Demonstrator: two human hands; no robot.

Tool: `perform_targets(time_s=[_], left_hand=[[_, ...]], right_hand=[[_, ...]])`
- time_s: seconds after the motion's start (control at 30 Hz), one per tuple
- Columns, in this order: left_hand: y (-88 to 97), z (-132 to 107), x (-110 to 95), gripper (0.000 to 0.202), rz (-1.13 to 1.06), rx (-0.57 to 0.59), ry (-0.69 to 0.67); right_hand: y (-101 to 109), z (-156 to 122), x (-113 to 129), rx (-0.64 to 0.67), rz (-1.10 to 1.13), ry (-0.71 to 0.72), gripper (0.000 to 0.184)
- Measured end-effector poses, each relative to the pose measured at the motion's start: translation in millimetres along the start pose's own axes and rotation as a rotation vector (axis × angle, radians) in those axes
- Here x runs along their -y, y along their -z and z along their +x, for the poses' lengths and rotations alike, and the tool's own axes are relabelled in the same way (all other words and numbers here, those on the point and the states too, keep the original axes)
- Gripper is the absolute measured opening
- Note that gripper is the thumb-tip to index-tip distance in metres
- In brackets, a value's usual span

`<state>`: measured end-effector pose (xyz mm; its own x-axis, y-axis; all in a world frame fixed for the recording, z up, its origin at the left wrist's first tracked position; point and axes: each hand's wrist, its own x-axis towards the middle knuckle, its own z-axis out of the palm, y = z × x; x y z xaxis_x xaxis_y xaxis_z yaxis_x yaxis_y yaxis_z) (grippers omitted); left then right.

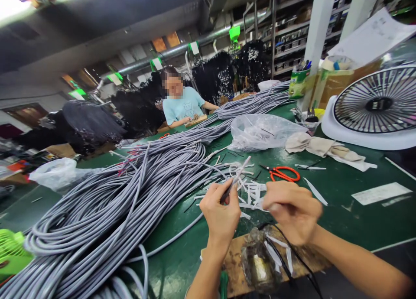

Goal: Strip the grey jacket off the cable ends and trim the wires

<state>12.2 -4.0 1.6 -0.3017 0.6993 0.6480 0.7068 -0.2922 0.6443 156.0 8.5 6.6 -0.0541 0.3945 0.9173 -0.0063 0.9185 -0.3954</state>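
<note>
We're at the green worktop, and the left hand has the action: thumb and fingers pinch a cable end, its pale tip pointing up and away over the litter. Just beside it, the right hand is up in the air, fingers curled in and blurred; whether anything is tucked inside that curl, I can't tell.

So how far along? This end looks partway, I'd judge: white shows beyond the darker cover. Beyond the hands, white strips and dark bits litter the worktop, so a fair few ends have probably been dealt with. Over on the left, what a heap! Grey cables sprawl along the worktop, with reddish strands at some ends. Which ones are finished, there's no telling from here, but plenty could be left.

Orange-handled scissors lie just past the right hand, untouched. Down in front, a wooden board carries a lumpy object, pale strips beside it. Farther off sits a clear plastic bag with scraps showing through, and across the way a co-worker in light blue is seated behind the cables.
</note>
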Motion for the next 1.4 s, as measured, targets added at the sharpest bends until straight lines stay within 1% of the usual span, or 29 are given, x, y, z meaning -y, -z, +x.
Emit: perform_targets(time_s=[0.07, 0.1, 0.13, 0.17, 0.2, 0.23, 0.27, 0.3, 0.37, 0.43, 0.5, 0.57, 0.7, 0.77, 0.8, 0.87, 0.97, 1.07, 1.2, 1.3, 1.4], left_hand=[[-0.6, 3, 3, 0.016, -0.010, -0.025, 0.047], [-0.4, 4, 4, 0.017, -0.044, -0.026, 0.070], [0.2, 5, 5, 0.017, -0.093, -0.018, 0.090], [0.9, 5, 5, 0.017, -0.149, -0.005, 0.103], [1.7, 5, 4, 0.017, -0.208, 0.010, 0.110], [2.5, 4, 4, 0.017, -0.259, 0.023, 0.115], [3.1, 3, 3, 0.017, -0.301, 0.033, 0.119], [3.5, 2, 3, 0.016, -0.334, 0.042, 0.127], [3.6, 0, 2, 0.018, -0.389, 0.075, 0.169], [3.2, -1, 2, 0.021, -0.448, 0.130, 0.249], [2.8, -1, 0, 0.025, -0.522, 0.198, 0.340], [3.0, 0, -2, 0.029, -0.605, 0.264, 0.411], [4.9, 2, -3, 0.032, -0.773, 0.410, 0.505], [6.2, 3, -2, 0.032, -0.836, 0.498, 0.539], [6.8, 3, -2, 0.033, -0.859, 0.542, 0.549], [8.0, 3, -1, 0.034, -0.894, 0.620, 0.571], [9.5, 4, -1, 0.036, -0.944, 0.695, 0.620], [10.2, 5, -2, 0.036, -0.992, 0.741, 0.662], [8.5, 4, -1, 0.035, -1.033, 0.773, 0.673], [5.4, 3, 0, 0.035, -1.002, 0.745, 0.632], [1.8, 1, -2, 0.031, -0.873, 0.620, 0.533]], right_hand=[[4, 2, 0, -0.192, 0.004, -0.017, 0.015], [5, 4, -2, -0.236, -0.057, -0.062, 0.014], [5, 6, -5, -0.221, -0.149, -0.129, 0.012], [4, 8, -9, -0.139, -0.253, -0.221, 0.010], [2, 10, -13, -0.025, -0.318, -0.301, 0.010], [-1, 11, -17, 0.066, -0.343, -0.358, 0.012], [-5, 12, -21, 0.113, -0.333, -0.416, 0.014], [-8, 12, -24, 0.131, -0.300, -0.470, 0.015], [-14, 10, -27, 0.140, -0.187, -0.562, 0.019], [-18, 7, -26, 0.146, -0.060, -0.618, 0.020], [-19, 6, -24, 0.126, 0.029, -0.637, 0.019], [-17, 6, -23, 0.062, 0.078, -0.645, 0.014], [-13, 9, -29, -0.114, 0.193, -0.712, 0.016], [-11, 12, -34, -0.132, 0.293, -0.764, 0.016], [-10, 13, -36, -0.101, 0.357, -0.790, 0.016], [-9, 15, -37, 0.027, 0.495, -0.823, 0.017], [-6, 16, -34, 0.210, 0.643, -0.798, 0.023], [-3, 17, -30, 0.285, 0.687, -0.773, 0.027], [-1, 19, -28, 0.304, 0.648, -0.804, 0.032], [-2, 21, -27, 0.235, 0.554, -0.821, 0.028], [-3, 22, -28, 0.111, 0.488, -0.862, 0.029]])
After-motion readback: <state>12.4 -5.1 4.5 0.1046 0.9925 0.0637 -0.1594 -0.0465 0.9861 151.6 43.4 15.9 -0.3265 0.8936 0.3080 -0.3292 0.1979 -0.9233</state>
